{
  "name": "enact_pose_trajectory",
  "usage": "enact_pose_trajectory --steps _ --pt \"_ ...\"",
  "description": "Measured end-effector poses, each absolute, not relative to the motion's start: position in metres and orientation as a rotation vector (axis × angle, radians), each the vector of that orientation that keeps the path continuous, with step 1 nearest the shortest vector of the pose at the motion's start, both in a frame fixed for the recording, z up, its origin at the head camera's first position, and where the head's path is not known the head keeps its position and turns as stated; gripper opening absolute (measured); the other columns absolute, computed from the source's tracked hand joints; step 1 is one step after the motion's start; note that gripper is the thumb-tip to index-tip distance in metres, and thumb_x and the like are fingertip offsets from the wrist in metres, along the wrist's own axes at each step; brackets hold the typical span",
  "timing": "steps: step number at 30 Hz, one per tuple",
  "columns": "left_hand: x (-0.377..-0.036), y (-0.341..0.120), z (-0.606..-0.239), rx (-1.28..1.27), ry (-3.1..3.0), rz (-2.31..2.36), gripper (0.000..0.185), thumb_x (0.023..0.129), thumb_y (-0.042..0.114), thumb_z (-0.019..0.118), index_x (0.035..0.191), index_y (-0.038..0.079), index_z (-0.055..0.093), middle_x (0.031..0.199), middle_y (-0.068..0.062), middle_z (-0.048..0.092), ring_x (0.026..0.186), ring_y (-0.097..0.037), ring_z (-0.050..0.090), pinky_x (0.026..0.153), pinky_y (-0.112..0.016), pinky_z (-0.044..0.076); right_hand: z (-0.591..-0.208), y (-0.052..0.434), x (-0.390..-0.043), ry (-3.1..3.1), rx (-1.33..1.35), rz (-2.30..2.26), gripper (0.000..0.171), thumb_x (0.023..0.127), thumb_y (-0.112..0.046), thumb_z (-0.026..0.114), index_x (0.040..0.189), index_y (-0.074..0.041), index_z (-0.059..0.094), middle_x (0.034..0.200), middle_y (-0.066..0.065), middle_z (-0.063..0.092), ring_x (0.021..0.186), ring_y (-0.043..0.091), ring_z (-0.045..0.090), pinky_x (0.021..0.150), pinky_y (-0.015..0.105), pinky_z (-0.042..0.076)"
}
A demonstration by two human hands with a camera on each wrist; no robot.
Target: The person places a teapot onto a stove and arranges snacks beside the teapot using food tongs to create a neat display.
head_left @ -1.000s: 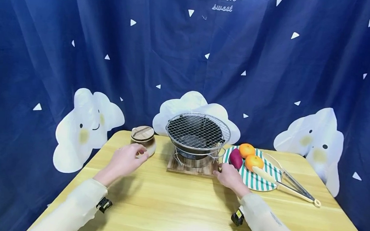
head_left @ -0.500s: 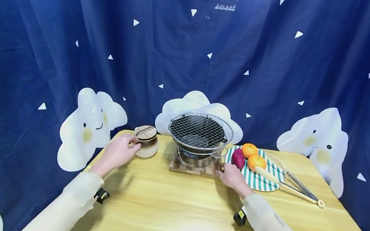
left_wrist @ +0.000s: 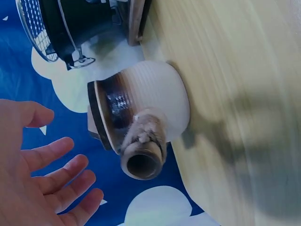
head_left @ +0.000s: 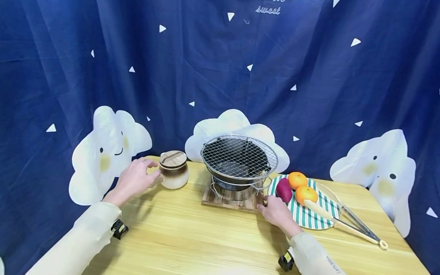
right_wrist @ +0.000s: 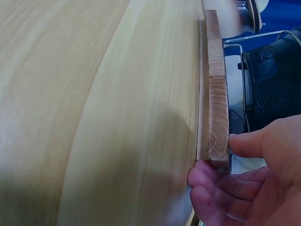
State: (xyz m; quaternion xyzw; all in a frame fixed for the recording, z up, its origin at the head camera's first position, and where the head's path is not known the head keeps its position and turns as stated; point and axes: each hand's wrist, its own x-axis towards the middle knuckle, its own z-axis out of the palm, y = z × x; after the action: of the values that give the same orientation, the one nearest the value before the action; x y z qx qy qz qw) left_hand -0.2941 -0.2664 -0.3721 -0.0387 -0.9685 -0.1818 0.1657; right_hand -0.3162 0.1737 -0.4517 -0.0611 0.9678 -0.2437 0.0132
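Observation:
A small ceramic pot [head_left: 174,177], brown above and cream below with a wooden lid [head_left: 173,159], stands at the back left. Its hollow side handle [left_wrist: 143,146], wrapped in twine, points toward the left wrist camera. My left hand [head_left: 134,178] hovers just left of the pot, fingers spread and apart from it in the left wrist view. At the centre, a black tabletop grill [head_left: 236,172] with a wire mesh stands on a wooden board [head_left: 228,203]. My right hand [head_left: 277,210] pinches the board's near right corner, thumb on top and fingers at its edge and underside.
Right of the grill lies a green-and-white striped plate [head_left: 310,220] bearing a purple oval item [head_left: 284,190] and two oranges [head_left: 306,196]. Tongs [head_left: 359,228] lean across the plate's right side. A blue curtain [head_left: 225,61] hangs behind the wooden table [head_left: 197,246].
My left hand came up to the pot's left side, then drew back a little to the left. The right hand stays at the board's corner. The head view shifted slightly.

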Motion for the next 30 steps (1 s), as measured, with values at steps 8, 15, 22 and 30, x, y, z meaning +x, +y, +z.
enact_pose_trajectory --steps 8,15,22,30 --pt "-0.302 -0.28 -0.384 -0.044 -2.822 -0.537 0.051 0.095 0.042 0.057 0.13 0.005 0.063 0.134 -0.021 0.06 0.123 -0.044 0.055 0.091 -0.064 0.049 -0.453 0.172 -0.316 3.029 -0.197 -0.761 0.036 0.095 -0.026 0.066 0.12 -0.001 0.068 0.08 0.009 0.064 0.07 0.023 0.057 0.055 0.032 0.042" --pt "-0.308 -0.287 -0.39 -0.012 -2.842 -0.549 0.053 0.095 0.046 0.058 0.13 0.007 0.062 0.131 -0.021 0.062 0.118 -0.045 0.059 0.085 -0.063 0.051 -0.453 0.174 -0.317 3.019 -0.203 -0.799 0.022 0.095 -0.027 0.065 0.102 -0.006 0.067 0.064 0.004 0.052 0.056 0.019 0.05 0.048 0.031 0.036" --pt "-0.312 -0.29 -0.389 0.006 -2.893 -0.543 0.056 0.096 0.049 0.055 0.132 0.006 0.06 0.128 -0.02 0.065 0.115 -0.043 0.061 0.083 -0.059 0.052 -0.453 0.175 -0.318 3.017 -0.202 -0.799 0.023 0.095 -0.027 0.065 0.103 -0.005 0.067 0.065 0.005 0.052 0.057 0.019 0.05 0.047 0.03 0.036" --pt "-0.316 -0.295 -0.391 0.017 -2.974 -0.548 0.059 0.098 0.05 0.051 0.134 0.004 0.058 0.122 -0.017 0.069 0.111 -0.041 0.063 0.081 -0.055 0.053 -0.453 0.174 -0.317 2.999 -0.188 -0.793 0.034 0.096 -0.026 0.065 0.119 -0.002 0.066 0.066 0.004 0.052 0.057 0.018 0.049 0.048 0.03 0.036"
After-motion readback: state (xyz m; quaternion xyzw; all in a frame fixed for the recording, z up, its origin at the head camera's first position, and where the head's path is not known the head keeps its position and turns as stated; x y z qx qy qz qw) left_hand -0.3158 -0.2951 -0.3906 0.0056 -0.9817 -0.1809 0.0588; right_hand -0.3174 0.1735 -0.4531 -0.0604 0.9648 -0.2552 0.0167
